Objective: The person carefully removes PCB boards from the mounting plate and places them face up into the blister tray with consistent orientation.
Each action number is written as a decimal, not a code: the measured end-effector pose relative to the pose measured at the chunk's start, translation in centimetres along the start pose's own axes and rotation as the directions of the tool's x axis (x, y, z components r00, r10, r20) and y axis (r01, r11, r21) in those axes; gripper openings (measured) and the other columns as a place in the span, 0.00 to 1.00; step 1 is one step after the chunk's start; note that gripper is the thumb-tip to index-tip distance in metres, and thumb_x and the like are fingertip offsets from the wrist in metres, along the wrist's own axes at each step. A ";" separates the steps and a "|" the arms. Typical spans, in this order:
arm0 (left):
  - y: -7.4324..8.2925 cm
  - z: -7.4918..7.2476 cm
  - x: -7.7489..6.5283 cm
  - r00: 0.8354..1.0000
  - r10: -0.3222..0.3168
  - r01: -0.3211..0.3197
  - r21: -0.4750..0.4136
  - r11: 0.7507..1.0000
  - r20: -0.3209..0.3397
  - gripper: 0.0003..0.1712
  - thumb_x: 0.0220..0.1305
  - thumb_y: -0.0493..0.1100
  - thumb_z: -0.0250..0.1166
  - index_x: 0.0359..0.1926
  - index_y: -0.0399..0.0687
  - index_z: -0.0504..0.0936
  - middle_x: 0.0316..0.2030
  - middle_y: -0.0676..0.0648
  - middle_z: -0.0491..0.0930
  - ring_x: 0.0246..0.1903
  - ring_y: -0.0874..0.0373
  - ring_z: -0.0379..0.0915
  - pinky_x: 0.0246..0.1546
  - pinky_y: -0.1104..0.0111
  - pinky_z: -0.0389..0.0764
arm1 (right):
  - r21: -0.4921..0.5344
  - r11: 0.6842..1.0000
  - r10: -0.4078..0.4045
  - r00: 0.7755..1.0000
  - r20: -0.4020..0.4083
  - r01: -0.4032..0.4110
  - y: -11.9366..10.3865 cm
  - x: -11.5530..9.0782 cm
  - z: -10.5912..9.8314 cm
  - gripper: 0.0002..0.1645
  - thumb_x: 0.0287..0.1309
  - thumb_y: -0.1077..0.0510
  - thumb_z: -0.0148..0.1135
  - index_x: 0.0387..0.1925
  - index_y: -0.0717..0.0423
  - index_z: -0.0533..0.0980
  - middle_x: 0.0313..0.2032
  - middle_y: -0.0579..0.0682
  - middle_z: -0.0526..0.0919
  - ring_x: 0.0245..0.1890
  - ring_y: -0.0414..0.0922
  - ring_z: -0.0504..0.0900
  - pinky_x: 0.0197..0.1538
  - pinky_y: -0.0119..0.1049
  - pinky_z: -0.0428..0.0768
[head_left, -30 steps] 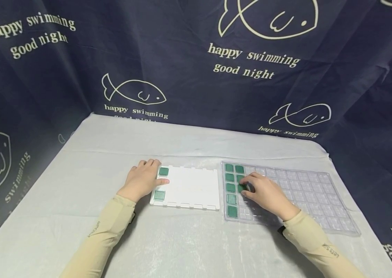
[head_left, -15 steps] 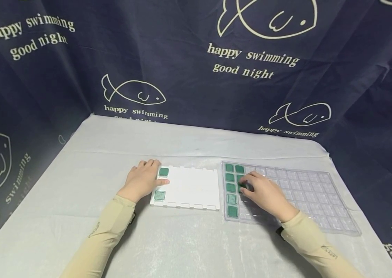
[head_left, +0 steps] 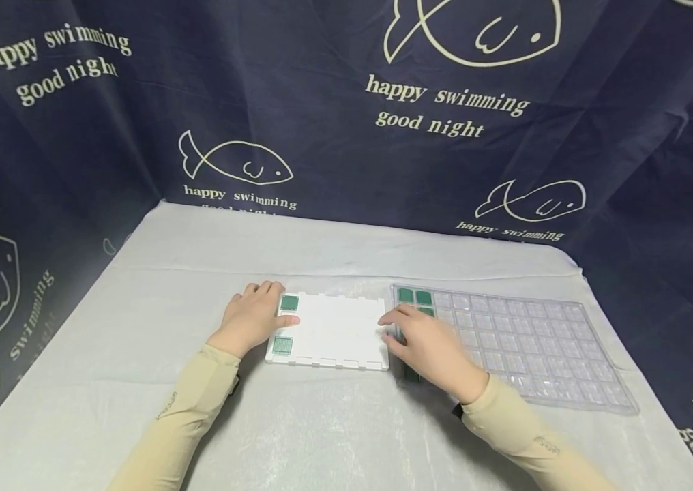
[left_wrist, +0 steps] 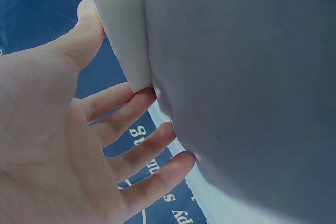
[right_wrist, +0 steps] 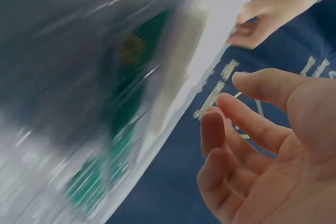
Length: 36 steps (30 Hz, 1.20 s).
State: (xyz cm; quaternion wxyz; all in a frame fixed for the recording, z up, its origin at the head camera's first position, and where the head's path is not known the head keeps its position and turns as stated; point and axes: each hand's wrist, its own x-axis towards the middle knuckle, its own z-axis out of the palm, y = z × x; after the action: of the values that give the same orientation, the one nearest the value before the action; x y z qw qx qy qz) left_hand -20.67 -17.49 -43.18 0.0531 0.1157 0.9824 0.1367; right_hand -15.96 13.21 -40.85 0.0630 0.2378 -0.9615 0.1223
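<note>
A white flat tray [head_left: 337, 334] lies mid-table, with a green square chip [head_left: 289, 303] at its far left corner and a dotted green chip [head_left: 282, 346] nearer me. My left hand [head_left: 251, 319] holds the tray's left edge, thumb on top. In the left wrist view, the fingers [left_wrist: 142, 103] lie along its edge and underside. My right hand [head_left: 429, 348] hovers at the white tray's right edge, thumb and index finger a little apart; I cannot tell whether a chip is between them. Beside it is a clear compartment tray [head_left: 524, 341] with green chips [head_left: 423, 297] in its left columns, partly hidden by that hand.
A pale cloth covers the table [head_left: 322, 436]. Dark blue curtains [head_left: 346, 136] with fish and lettering surround it at the back and sides. The two trays lie almost edge to edge.
My right hand has moved left from the second chip column of the clear tray to the white tray's right edge. My left hand has stayed in place.
</note>
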 end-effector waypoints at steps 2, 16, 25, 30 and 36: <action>0.0 0.0 0.0 1.000 0.001 -0.001 0.001 1.000 -0.004 0.39 0.64 0.64 0.66 0.65 0.42 0.72 0.62 0.40 0.77 0.61 0.37 0.71 0.57 0.43 0.76 | -0.005 1.000 -0.022 1.000 -0.004 0.022 -0.9 0.3 0.1 0.13 0.60 0.54 0.72 0.47 0.50 0.84 0.45 0.45 0.86 0.32 0.40 0.83 0.28 0.31 0.79; 0.0 0.1 0.1 1.000 -0.005 0.005 0.002 1.000 -0.013 0.40 0.64 0.64 0.67 0.65 0.42 0.72 0.63 0.40 0.76 0.62 0.37 0.71 0.59 0.41 0.75 | -0.039 0.978 -0.206 0.979 0.002 0.206 -8.5 3.2 1.7 0.12 0.62 0.52 0.69 0.47 0.50 0.84 0.43 0.43 0.87 0.40 0.42 0.87 0.39 0.38 0.86; 0.1 -0.1 0.0 1.000 0.015 -0.015 0.004 1.000 -0.015 0.38 0.64 0.62 0.68 0.63 0.41 0.71 0.62 0.39 0.77 0.59 0.39 0.71 0.57 0.44 0.77 | -0.219 0.940 -0.269 0.963 -0.009 0.261 -11.8 4.5 3.7 0.11 0.58 0.51 0.71 0.42 0.49 0.83 0.38 0.42 0.84 0.34 0.40 0.83 0.29 0.32 0.78; 0.0 -0.2 -0.2 1.000 0.012 -0.012 0.019 1.000 -0.012 0.38 0.65 0.58 0.68 0.66 0.39 0.70 0.62 0.38 0.77 0.61 0.38 0.71 0.56 0.44 0.77 | -0.261 0.932 -0.248 0.968 0.039 0.250 -12.7 5.3 4.6 0.16 0.60 0.46 0.71 0.45 0.48 0.83 0.48 0.42 0.86 0.36 0.40 0.85 0.30 0.31 0.79; 0.0 -0.1 -0.3 1.000 0.013 -0.013 0.018 1.000 -0.014 0.37 0.67 0.55 0.68 0.67 0.39 0.70 0.63 0.39 0.76 0.61 0.38 0.71 0.55 0.43 0.78 | -0.307 0.919 -0.260 0.966 -0.003 0.246 -13.1 5.7 5.7 0.18 0.61 0.46 0.70 0.50 0.47 0.84 0.50 0.41 0.86 0.37 0.39 0.85 0.29 0.30 0.79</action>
State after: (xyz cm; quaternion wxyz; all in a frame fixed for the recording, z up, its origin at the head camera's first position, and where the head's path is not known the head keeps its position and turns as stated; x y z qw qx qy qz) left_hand -20.40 -17.59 -43.02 0.0441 0.1215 0.9832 0.1289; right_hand -15.12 -2.06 -42.64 0.1353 0.3448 -0.9284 -0.0313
